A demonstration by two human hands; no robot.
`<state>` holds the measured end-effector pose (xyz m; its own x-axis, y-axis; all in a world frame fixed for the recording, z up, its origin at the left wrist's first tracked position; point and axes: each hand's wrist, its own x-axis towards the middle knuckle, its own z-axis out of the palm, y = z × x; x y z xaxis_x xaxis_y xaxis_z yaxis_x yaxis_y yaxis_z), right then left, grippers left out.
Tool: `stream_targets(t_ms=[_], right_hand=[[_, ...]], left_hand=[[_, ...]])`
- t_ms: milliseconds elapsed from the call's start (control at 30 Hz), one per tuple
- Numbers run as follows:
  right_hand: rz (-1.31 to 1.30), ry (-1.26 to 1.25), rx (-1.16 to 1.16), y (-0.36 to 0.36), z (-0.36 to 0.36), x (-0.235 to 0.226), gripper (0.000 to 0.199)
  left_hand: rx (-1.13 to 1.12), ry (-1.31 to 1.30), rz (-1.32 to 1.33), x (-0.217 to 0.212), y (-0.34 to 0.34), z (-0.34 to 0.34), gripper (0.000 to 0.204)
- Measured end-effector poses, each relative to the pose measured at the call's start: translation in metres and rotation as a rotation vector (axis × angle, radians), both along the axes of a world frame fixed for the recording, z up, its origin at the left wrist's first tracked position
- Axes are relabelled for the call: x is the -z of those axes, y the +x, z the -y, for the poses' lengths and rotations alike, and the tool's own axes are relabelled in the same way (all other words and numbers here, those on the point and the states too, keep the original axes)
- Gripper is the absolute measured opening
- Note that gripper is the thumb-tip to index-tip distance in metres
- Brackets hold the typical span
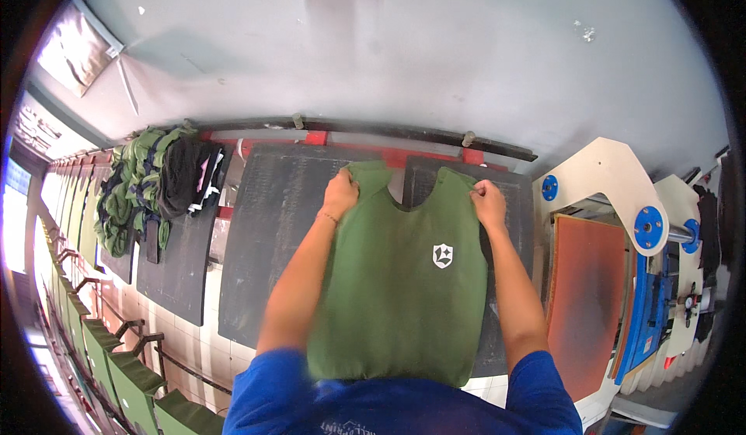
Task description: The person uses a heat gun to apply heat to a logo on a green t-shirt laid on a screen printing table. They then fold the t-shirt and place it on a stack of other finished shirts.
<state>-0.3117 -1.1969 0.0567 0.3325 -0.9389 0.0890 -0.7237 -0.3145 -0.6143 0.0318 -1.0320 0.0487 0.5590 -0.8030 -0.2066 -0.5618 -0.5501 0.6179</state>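
Holding a green shirt [402,303] (white shield emblem [443,255]) are both hands [340,195] [488,204].

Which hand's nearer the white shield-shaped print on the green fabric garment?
Right. The right hand is above and right of the print, at one shoulder of the garment; the left hand is farther, up-left at the other shoulder.

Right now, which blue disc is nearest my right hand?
The leftmost disc, on the left end of the cream frame; the other two sit farther from your right hand.
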Motion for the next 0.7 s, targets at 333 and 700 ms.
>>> stream_targets(t_ms=[333, 700], right_hand=[[0.391, 0.338, -0.155, -0.004, 0.033, 0.008, 0.027], [-0.434, -0.434, -0.811, 0.028, -0.064, -0.008, 0.060]], left_hand=[[0.080, -0.185, -0.283, -0.026, 0.049, 0.001, 0.023], [0.628, -0.186, 0.585, -0.020, -0.076, -0.063, 0.064]])
